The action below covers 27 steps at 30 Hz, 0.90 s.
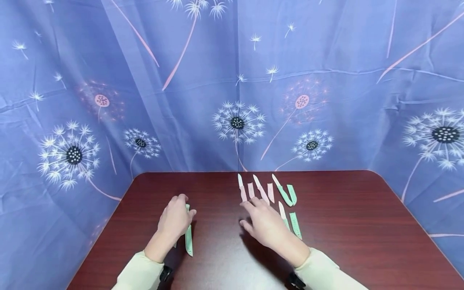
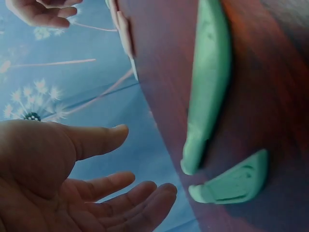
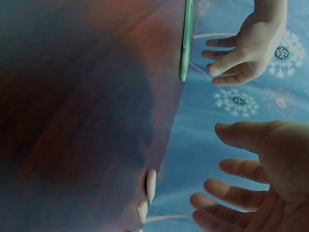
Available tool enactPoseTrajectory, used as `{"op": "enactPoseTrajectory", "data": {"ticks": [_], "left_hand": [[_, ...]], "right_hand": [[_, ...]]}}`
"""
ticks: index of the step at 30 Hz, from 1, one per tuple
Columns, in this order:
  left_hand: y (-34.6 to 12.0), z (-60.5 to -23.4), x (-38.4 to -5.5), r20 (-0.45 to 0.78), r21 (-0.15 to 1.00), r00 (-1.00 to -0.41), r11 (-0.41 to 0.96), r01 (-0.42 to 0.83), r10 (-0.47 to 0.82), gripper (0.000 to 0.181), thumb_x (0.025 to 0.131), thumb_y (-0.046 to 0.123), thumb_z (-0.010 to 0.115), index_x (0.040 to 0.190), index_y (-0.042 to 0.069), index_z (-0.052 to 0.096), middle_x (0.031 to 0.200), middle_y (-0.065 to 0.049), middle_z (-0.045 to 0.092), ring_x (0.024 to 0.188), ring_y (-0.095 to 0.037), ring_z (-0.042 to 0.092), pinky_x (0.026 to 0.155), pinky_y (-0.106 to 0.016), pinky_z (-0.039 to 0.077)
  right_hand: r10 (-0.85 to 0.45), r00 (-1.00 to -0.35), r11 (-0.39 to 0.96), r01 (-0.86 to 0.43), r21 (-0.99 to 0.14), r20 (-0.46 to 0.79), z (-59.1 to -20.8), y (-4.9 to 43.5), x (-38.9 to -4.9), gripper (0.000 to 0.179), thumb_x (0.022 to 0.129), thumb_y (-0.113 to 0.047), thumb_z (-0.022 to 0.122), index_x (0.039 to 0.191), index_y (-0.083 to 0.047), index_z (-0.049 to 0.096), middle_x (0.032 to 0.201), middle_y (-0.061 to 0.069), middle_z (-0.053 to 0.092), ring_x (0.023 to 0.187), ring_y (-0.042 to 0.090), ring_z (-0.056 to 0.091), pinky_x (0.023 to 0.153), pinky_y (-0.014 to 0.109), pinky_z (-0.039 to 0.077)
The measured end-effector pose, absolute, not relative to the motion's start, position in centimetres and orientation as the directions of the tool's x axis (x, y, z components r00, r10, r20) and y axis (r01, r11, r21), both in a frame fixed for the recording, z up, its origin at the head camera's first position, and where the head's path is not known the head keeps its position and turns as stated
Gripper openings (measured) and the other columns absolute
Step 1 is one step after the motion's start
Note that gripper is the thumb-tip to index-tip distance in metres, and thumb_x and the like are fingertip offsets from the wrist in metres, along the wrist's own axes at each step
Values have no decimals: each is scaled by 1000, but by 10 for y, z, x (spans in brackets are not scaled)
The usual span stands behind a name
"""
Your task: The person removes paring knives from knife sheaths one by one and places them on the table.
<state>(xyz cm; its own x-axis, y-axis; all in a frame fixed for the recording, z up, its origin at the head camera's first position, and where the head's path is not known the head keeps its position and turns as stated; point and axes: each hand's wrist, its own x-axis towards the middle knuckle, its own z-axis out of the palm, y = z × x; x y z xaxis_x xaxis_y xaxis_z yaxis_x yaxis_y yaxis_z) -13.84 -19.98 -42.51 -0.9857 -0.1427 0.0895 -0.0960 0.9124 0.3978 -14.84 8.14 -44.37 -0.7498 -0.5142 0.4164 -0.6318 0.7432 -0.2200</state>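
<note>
Both hands held over a dark red table (image 1: pixel 217 201). Left hand (image 1: pixel 173 217): thumb spread from the fingers, nothing grasped; a gap to the pieces below is shown in the left wrist view. Directly under its thumb side, a long green piece (image 2: pixel 207 82) is laid flat, apparently a knife in its sheath, though no blade is seen. Just beside it, on the hand's outer side, a short green piece (image 2: pixel 234 183), sheath-like, is mostly hidden by the hand in the head view. Right hand (image 1: pixel 264 223): released, fingers loosely extended, no object gripped. Beyond its fingertips are set a pink knife (image 1: pixel 243 193), a pink sheath (image 1: pixel 251 190), a second pink knife (image 1: pixel 262 190) and a second pink sheath (image 1: pixel 270 193); past its outer side, a green knife (image 1: pixel 285 197) with a green sheath (image 1: pixel 292 194). Nearer that wrist, another green knife (image 1: pixel 282 210), partly covered by the hand, and another green sheath (image 1: pixel 295 225). Handling, as judged: all pieces light and stiff, probably plastic-bodied, smooth enough to slide if pressed off-centre. Long green piece best pinched across its width, near mid-length; bare knives best taken by the handles, fingers kept off the pale, thin, possibly brittle blades.
</note>
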Motion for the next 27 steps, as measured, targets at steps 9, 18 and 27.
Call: {"op": "enactPoseTrajectory", "data": {"ticks": [9,18,27], "left_hand": [[-205,-441,-146,27,413,-985,899,-145,-171,50,94,14,81,133,-9,59,117,-25,64,102,-46,68,82,-56,58],[-201,-449,-150,19,420,-976,888,-189,-216,41,92,10,81,120,-10,59,109,-25,69,98,-49,70,75,-57,59],[-201,-456,-155,48,435,-974,882,-179,-221,35,88,-1,75,116,-11,56,99,-27,69,90,-49,72,72,-57,59]], "right_hand": [[-557,-738,744,-647,-165,381,-450,59,-144,44,89,-29,86,126,-10,71,107,5,65,96,27,66,82,41,58],[-587,-730,713,-671,-205,349,-448,42,-141,44,90,-29,85,126,-8,71,105,5,65,96,24,66,82,37,59],[-588,-771,680,-636,-366,246,-450,30,-143,44,92,-28,84,129,-7,70,109,5,66,95,19,66,88,37,58]]}}
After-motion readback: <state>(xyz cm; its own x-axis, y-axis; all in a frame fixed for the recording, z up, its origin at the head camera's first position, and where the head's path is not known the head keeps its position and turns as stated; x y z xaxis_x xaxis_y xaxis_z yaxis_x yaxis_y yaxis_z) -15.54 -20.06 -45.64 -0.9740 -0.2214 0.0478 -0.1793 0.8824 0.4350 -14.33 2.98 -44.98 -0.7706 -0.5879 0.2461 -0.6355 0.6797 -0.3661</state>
